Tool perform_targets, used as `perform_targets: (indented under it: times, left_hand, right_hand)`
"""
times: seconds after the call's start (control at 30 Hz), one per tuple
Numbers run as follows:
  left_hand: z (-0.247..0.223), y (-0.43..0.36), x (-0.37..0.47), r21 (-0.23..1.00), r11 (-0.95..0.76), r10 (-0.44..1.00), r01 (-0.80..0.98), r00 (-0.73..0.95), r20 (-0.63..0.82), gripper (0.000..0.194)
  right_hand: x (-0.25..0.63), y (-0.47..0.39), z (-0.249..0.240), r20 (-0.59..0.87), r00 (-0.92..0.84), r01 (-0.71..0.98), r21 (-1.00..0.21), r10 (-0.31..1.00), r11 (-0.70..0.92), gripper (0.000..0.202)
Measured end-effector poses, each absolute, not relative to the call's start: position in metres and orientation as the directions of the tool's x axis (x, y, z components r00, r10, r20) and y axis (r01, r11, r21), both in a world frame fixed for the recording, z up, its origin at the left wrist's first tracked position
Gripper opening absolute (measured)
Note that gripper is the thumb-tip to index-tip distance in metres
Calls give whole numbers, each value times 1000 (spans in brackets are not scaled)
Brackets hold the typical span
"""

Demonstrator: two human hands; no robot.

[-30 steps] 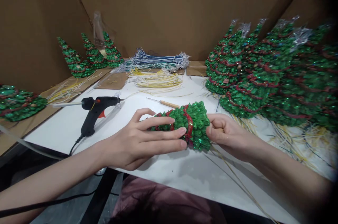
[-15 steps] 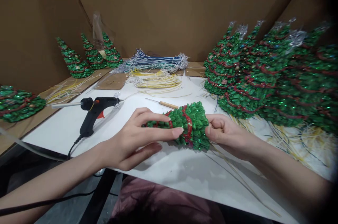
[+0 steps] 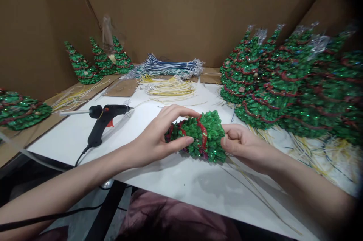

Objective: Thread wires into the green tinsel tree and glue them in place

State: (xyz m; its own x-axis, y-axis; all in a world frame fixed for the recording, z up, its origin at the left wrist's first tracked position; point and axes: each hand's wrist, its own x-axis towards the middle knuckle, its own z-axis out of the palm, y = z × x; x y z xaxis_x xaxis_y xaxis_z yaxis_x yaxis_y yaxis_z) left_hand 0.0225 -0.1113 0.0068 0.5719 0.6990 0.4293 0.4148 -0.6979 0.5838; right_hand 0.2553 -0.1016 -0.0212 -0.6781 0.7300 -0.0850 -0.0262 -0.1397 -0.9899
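A small green Christmas tree figure [image 3: 211, 135] with red glitter garlands lies on its side above the white tabletop, its base toward the right. My left hand [image 3: 161, 133] is wrapped around its narrower part, thumb on the near side and fingers on the far side, hiding the tip. At the base, my right hand [image 3: 239, 139] pinches the edge, with its fingertips partly behind the tree. Thin pale wires [image 3: 263, 195] trail from below the base toward the lower right.
A black glue gun [image 3: 103, 123] with a glue stick rests at left, its cord running off the front edge. Bundles of blue-white [image 3: 170, 66] and yellow wires [image 3: 170, 86] lie at the back. Several finished-looking trees [image 3: 272, 82] crowd the right; more trees [image 3: 82, 67] stand at left.
My left hand has shifted its grip, closing around the tree with its fingers over the far side. It now covers the wooden-handled awl behind. My right hand stays at the base.
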Motion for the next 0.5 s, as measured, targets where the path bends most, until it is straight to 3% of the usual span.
perform_targets:
  times: [0.5]
  left_hand:
    - [11, -106, 29, 630, -667, 716, 398, 578, 392, 42]
  right_hand:
    - [256, -101, -23, -90, -700, -57, -982, 708, -181, 47]
